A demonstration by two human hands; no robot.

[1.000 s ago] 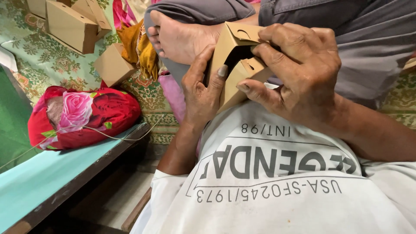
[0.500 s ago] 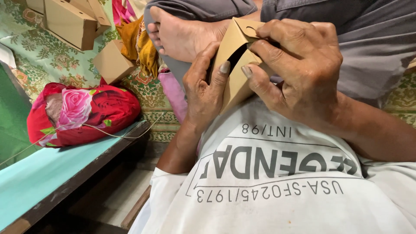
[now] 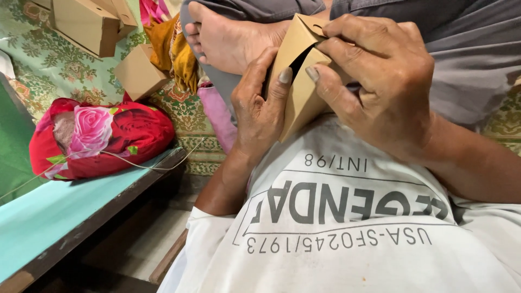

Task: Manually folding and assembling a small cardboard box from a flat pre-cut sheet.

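Both hands are closed on one small brown box (image 3: 297,89), held up against the chest just above the white shirt (image 3: 347,217). The left hand (image 3: 259,106) grips the box's left face from below, its thumb laid up the front edge beside a dark open slit. The right hand (image 3: 380,81) wraps the top and right side, one fingertip pressing the front panel right at that slit and others hooked over the folded top corner.

By the look of it the step in hand is closing the box: one flap stands slightly ajar and the seam has not met. The next move seems to call for pressing that loose panel inward while the left hand holds the body still, so the card tucks without creasing.

Taking the box as landmark: a bare foot (image 3: 233,38) lies just behind it to the left, touching or nearly so. Farther left of the box, on the green patterned cloth (image 3: 54,59), sit two more folded boxes (image 3: 92,21), well apart from the hands. Below-left of the box lies a red rose-print bundle (image 3: 97,135), at the edge of a teal desk (image 3: 59,211).
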